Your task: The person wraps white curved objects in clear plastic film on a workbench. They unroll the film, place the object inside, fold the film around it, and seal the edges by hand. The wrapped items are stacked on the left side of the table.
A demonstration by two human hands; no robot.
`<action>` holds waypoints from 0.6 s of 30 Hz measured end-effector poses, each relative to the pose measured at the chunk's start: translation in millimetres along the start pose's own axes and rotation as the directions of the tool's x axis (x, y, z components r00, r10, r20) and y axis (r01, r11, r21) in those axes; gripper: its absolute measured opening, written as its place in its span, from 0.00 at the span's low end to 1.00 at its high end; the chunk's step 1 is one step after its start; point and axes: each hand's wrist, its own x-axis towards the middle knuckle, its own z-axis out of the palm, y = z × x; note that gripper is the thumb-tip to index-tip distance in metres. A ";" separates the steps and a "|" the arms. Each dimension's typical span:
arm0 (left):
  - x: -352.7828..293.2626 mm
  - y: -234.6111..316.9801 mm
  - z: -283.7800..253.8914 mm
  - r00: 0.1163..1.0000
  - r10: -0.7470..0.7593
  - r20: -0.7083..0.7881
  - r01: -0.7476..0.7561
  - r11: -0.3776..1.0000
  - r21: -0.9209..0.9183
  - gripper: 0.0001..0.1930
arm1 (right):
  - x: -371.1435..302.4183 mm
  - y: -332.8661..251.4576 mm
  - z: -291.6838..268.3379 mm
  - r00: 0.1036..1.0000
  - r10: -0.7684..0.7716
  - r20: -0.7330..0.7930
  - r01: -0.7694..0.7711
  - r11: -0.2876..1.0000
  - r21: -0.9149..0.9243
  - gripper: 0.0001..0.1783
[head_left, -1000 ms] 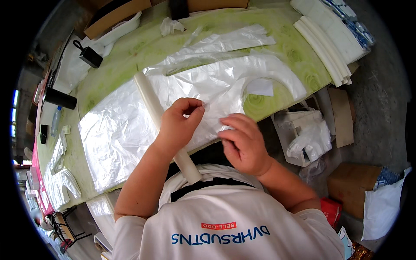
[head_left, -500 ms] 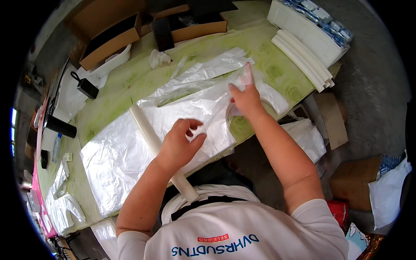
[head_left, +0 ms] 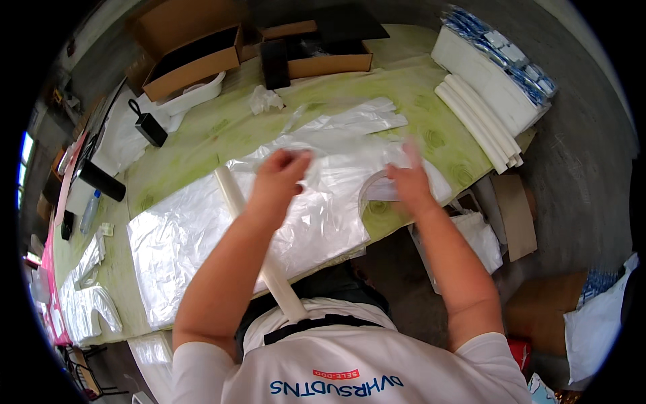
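Observation:
A stack of thin, shiny, translucent plastic bags point(head_left: 182, 236) lies flat along the table's near edge, with a curved cut-out at its right end. My left hand point(head_left: 272, 188) is above the middle of the stack, fingers curled in; whatever they pinch, if anything, is blurred. My right hand point(head_left: 412, 185) is by the cut-out, thumb apart from the raised, motion-smeared fingers. A white tube point(head_left: 277, 286) lies across the bags on the left, its near end against my waist. Beyond the stack, a loose crumpled strip of plastic point(head_left: 363, 116) is spread out.
A green patterned cover point(head_left: 222, 131) lies over the table. At the back are open cardboard boxes point(head_left: 330, 65) and a crumpled white scrap point(head_left: 266, 99). White rolls point(head_left: 474, 124) lie at right beside a white stack point(head_left: 484, 67). A black speaker-like block point(head_left: 149, 128) stands at left.
My left hand has moved away from me, its fingers curling in. My right hand has drawn back toward me, from the far side of the bags to the cut-out.

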 end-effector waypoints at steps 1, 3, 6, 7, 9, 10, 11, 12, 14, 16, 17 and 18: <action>-16.3 10.2 -19.4 0.995 0.029 -0.097 -0.040 0.993 -0.109 0.11 | 4.6 -0.9 -16.3 0.996 0.072 -0.059 -0.062 0.987 0.146 0.46; -36.6 4.3 -94.7 0.964 0.105 -0.246 -0.153 0.970 -0.186 0.10 | 6.5 -8.9 -45.1 0.973 0.211 -0.093 -0.162 0.911 0.380 0.43; -75.6 -4.8 -191.3 0.862 0.153 -0.482 -0.270 0.945 -0.183 0.10 | 4.0 -3.4 -80.0 0.953 0.289 -0.092 -0.202 0.832 0.517 0.39; -88.4 -9.7 -216.5 0.832 0.118 -0.543 -0.240 0.957 -0.161 0.09 | 2.6 3.7 -88.5 0.954 0.287 -0.091 -0.192 0.813 0.549 0.37; -113.1 -27.9 -267.5 0.770 0.062 -0.636 -0.145 0.986 -0.079 0.09 | -1.4 13.3 -94.8 0.955 0.273 -0.113 -0.161 0.803 0.574 0.34; -123.5 -36.3 -281.9 0.749 0.033 -0.662 -0.067 0.997 -0.027 0.09 | -4.8 14.9 -91.8 0.952 0.273 -0.138 -0.151 0.813 0.563 0.34; -132.7 -42.6 -292.0 0.727 0.004 -0.687 0.014 1.000 0.021 0.10 | -8.5 15.7 -89.4 0.948 0.272 -0.167 -0.139 0.823 0.551 0.33; -139.0 -48.9 -303.0 0.704 -0.020 -0.710 0.093 0.994 0.065 0.10 | -11.1 16.5 -87.8 0.943 0.269 -0.198 -0.124 0.833 0.540 0.33; -140.6 -67.3 -321.9 0.701 0.063 -0.710 0.080 0.983 0.166 0.15 | -13.7 18.3 -82.2 0.918 0.277 -0.285 -0.087 0.840 0.536 0.33; -139.1 -74.5 -331.8 0.714 0.142 -0.685 0.054 0.965 0.257 0.19 | -18.5 10.8 -75.4 0.879 0.282 -0.385 -0.041 0.849 0.527 0.32; -131.3 -74.0 -319.5 0.684 0.223 -0.694 0.133 0.898 0.420 0.25 | -16.4 14.2 -79.9 0.847 0.283 -0.450 0.000 0.846 0.533 0.31; -124.1 -75.0 -318.4 0.758 0.303 -0.578 0.122 0.805 0.581 0.28 | -15.0 19.5 -88.4 0.842 0.224 -0.490 0.059 0.866 0.497 0.31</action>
